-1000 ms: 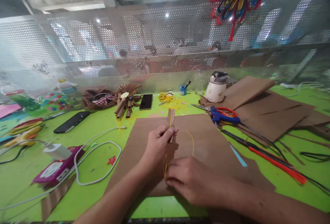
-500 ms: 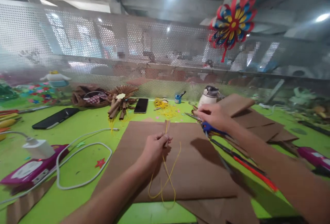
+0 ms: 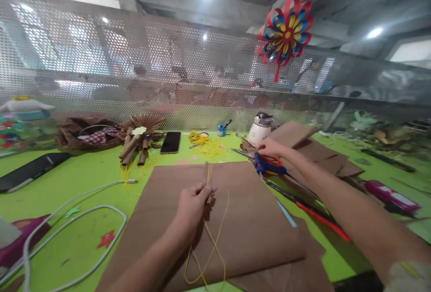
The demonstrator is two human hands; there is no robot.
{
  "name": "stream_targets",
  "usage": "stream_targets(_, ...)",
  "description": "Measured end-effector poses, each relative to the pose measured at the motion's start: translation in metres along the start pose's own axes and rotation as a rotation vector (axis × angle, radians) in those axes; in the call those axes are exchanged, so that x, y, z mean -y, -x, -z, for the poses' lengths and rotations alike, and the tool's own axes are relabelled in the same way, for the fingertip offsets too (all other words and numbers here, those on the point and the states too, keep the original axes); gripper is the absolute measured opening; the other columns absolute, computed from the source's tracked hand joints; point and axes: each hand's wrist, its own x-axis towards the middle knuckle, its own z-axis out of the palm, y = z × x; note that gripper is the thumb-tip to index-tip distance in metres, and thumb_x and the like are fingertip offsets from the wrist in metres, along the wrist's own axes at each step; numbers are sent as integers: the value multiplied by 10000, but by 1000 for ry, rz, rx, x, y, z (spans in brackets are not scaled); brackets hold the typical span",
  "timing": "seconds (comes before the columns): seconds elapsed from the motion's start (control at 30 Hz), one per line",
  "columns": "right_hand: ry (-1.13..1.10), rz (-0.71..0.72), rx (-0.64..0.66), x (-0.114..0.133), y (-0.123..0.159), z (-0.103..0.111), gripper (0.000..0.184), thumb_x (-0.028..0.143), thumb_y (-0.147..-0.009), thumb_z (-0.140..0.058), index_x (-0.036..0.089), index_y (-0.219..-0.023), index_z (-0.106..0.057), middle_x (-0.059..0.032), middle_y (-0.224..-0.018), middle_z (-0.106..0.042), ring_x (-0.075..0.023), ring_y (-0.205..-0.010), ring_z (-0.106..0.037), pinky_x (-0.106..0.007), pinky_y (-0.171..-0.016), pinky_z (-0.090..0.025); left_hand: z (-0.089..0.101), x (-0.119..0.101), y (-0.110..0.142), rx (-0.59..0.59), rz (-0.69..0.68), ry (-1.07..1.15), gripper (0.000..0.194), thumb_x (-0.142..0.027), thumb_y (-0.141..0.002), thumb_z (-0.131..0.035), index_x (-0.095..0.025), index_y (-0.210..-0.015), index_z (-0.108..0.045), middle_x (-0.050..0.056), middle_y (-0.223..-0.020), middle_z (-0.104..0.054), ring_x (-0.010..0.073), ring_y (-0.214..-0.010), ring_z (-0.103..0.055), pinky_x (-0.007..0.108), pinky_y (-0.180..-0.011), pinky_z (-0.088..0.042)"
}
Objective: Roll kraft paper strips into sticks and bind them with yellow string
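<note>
My left hand [image 3: 195, 200] is closed on a small folded strip of brown paper [image 3: 208, 171], with yellow string [image 3: 215, 238] along it. The string's loose end trails in loops over a large sheet of brown paper [image 3: 256, 220]. My right hand [image 3: 271, 147] reaches to the back right, its fingers pinched together beside brown paper scraps [image 3: 248, 145]. Whatever lies between those fingertips is hidden. Just in front of that hand are scissors [image 3: 241, 153] with red handles and a blue glue gun [image 3: 264, 164], which partly overlap.
At the back stand a white flask [image 3: 261, 130] and a small blue jar [image 3: 221, 130]; a phone [image 3: 170, 142] and tangled yellow string [image 3: 199, 138] lie near. Rolled paper pieces [image 3: 134, 148] sit left. A white cable [image 3: 111, 209] loops at left. Brown sheets [image 3: 323, 155] pile at right.
The view has swung rightward, so things sit further left in it. My left hand still grips the paper strip. My right hand stays by the scraps, its fingers now lower behind the scissors.
</note>
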Motion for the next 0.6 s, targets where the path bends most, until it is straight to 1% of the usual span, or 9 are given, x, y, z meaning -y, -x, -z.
stream_targets(0.07,64,-10,86,-7,16,-2,309,323,-867,-550,139,-1114,-574,-54,-1141,-575,-231,-950,-588,-375,-771,-512,1,2,0,8,-20,-18,339,-430,-649,-677,-103,-724,-631,11,-522,-544,114,-454,-523,210,-433,-365)
stream_targets(0.13,132,-23,157,-11,31,-9,303,323,-868,-551,136,-1104,-576,-53,-1121,-583,-225,-938,-593,-373,-767,-513,1,2,0,15,-29,-19,332,-416,-642,-689,-98,-721,-634,19,-552,-559,107,-470,-527,203,-442,-367)
stream_targets(0.23,226,-31,181,-12,47,-26,277,307,-875,-547,144,-1097,-569,-70,-1111,-586,-203,-955,-589,-393,-804,-496,-2,-3,3,17,2,-8,327,-404,-631,-695,-95,-720,-639,26,-548,-567,108,-472,-529,197,-434,-356)
stream_targets(0.33,287,-41,112,-8,55,-39,275,286,-833,-597,131,-1061,-589,-92,-1120,-584,-226,-1027,-554,-428,-871,-449,-7,-10,9,-14,14,5,300,-370,-611,-707,-91,-700,-642,32,-544,-577,119,-496,-553,210,-473,-395)
stream_targets(0.4,296,-48,42,-7,60,-39,289,231,-758,-655,111,-1018,-621,-129,-1096,-597,-267,-1059,-530,-413,-893,-418,-10,-14,13,-31,-2,11,274,-342,-609,-705,-86,-684,-640,32,-543,-576,118,-499,-555,216,-490,-406)
stream_targets(0.47,284,-66,-42,-9,64,-29,304,179,-701,-657,88,-990,-645,-177,-1063,-606,-313,-1061,-521,-399,-880,-406,-12,-17,16,-26,-15,14,246,-319,-627,-688,-84,-676,-635,32,-545,-571,111,-490,-545,216,-486,-402)
stream_targets(0.6,196,-118,-224,-15,74,5,313,235,-713,-592,61,-968,-648,-236,-1029,-606,-392,-1019,-530,-460,-794,-422,-13,-17,18,-26,-33,20,223,-302,-635,-679,-87,-663,-626,27,-537,-553,106,-472,-523,218,-466,-386)
